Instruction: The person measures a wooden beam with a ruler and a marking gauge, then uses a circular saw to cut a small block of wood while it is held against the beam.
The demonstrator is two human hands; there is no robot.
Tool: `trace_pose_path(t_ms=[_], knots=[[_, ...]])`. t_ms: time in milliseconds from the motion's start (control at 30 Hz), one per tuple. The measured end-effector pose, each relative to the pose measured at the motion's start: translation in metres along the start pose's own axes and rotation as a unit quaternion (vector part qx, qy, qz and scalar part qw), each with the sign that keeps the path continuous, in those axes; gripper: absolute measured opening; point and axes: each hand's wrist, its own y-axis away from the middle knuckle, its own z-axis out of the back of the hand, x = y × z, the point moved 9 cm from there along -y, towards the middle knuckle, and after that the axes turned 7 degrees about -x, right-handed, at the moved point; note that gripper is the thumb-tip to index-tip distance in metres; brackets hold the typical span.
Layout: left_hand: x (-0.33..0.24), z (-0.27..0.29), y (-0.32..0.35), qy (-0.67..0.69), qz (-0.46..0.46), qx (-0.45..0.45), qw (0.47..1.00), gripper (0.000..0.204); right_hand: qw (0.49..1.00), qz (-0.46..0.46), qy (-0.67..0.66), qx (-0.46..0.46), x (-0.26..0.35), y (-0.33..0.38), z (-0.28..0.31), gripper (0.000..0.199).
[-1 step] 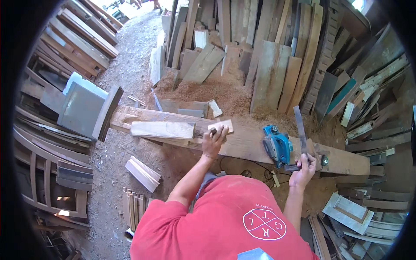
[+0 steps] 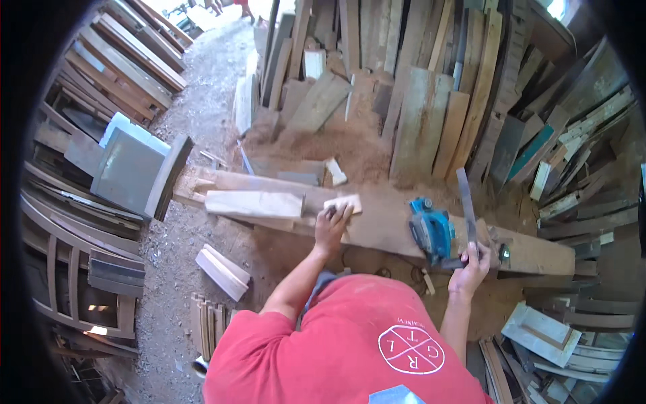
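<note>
My left hand (image 2: 330, 227) is closed on a small pale wood block (image 2: 351, 201) above the long timber beam (image 2: 380, 224). A small dark thing shows between its fingers, too small to name. My right hand (image 2: 470, 271) grips a try square (image 2: 465, 198) by its dark stock, and the metal blade points away from me. Between my hands, a blue electric hand planer (image 2: 434, 232) rests on the beam. A thick pale wood piece (image 2: 254, 204) lies along the beam left of my left hand.
Boards (image 2: 420, 128) lean upright beyond the beam, over sawdust (image 2: 356, 151). Stacked wood frames (image 2: 74, 269) line the left side. Short wood strips (image 2: 222, 271) lie on the ground at the near left, and a cord runs below the beam. More scrap wood (image 2: 542, 333) is piled at right.
The whole view has shifted very slightly. Both hands keep their holds, and the planer and wood pieces lie where they were.
</note>
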Motion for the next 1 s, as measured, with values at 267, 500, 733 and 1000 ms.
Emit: trace_pose_path(t_ms=[267,500,733,1000], knots=[[0.039,0.040,-0.086,0.365,0.294,-0.031,0.883,0.043,0.999,0.002,-0.054,0.000,0.016,0.010,-0.006,0.012],[-0.013,0.064,-0.101,0.779,0.533,0.136,0.301,0.041,0.993,0.023,0.026,0.116,0.050,0.028,-0.076,0.026],[-0.053,0.095,-0.088,0.869,0.462,0.176,-0.003,0.042,0.871,0.145,0.252,0.395,0.034,0.094,-0.183,0.040],[-0.049,0.099,-0.076,0.852,0.475,0.208,0.067,0.047,0.889,0.151,0.182,0.393,0.021,0.119,-0.209,0.038]])
